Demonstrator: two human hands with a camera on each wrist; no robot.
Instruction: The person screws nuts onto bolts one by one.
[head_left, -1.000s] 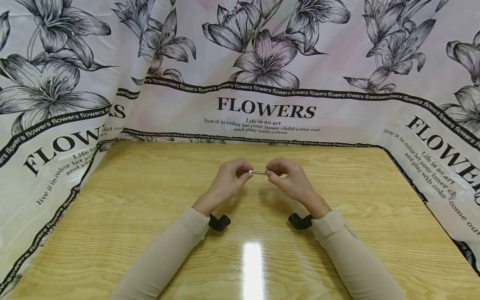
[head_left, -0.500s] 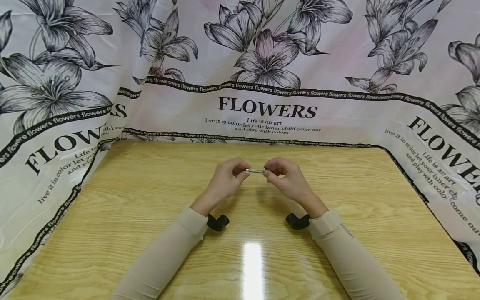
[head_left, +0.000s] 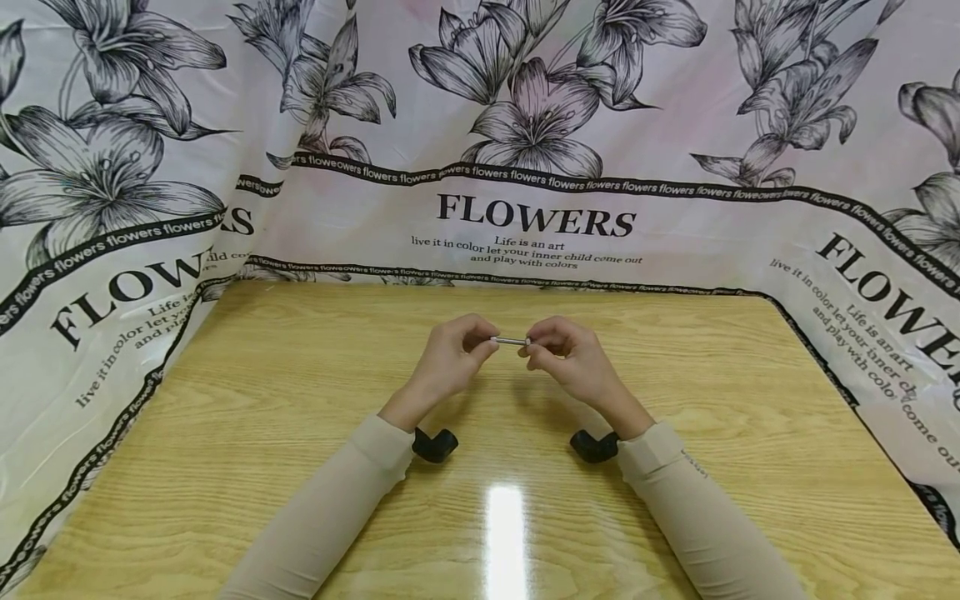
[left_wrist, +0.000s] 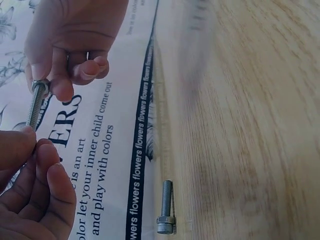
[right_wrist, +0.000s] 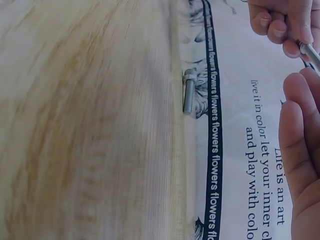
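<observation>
A silvery bolt (head_left: 511,340) is held level in the air between both hands, above the far half of the table. My left hand (head_left: 447,360) pinches one end between thumb and fingers. At the opposite end, the thumb and fingers of my right hand (head_left: 576,358) pinch a hex nut (left_wrist: 40,88); bare thread shows between the two hands in the left wrist view. A second bolt (left_wrist: 167,205) lies on the tabletop near its far edge with a nut close to its head. That bolt (right_wrist: 189,91) also shows in the right wrist view, but not in the head view.
The wood-grain table (head_left: 262,467) carries a bright light reflection near its front. Floral-printed cloth (head_left: 525,221) rises along its back and sides. A black device (head_left: 435,446) sits at the left wrist and another black device (head_left: 595,447) at the right.
Both hands and the bolt have shifted slightly left in the head view. The right-hand fingers have changed position a little around the bolt's end. Both ends remain held.
</observation>
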